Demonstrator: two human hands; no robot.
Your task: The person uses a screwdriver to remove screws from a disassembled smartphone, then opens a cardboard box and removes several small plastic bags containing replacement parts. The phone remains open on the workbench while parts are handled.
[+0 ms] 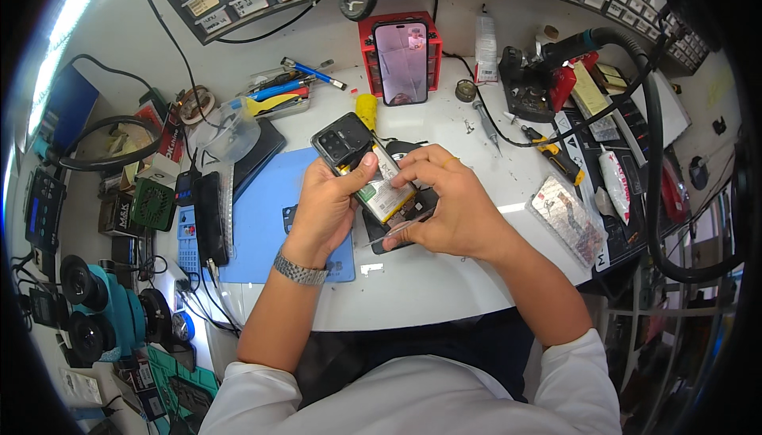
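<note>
Battery [392, 199] damage looks the likeliest mishap: a hard press or bend on the exposed cell in the opened phone [379, 183] could dent it, and a careless pull could tear a connector. A slackened grip might also drop the device, which is held above the white table [468, 292], beside the blue mat [262, 232]. The left hand [321, 206] clasps its camera end, thumb across the frame; the right hand [456, 209] grasps the lower end, fingertips near the cell. Counted: two hands, one opened phone, one battery, one mat, one wristwatch [300, 269], one upright phone [402, 66], one microscope [115, 308].
</note>
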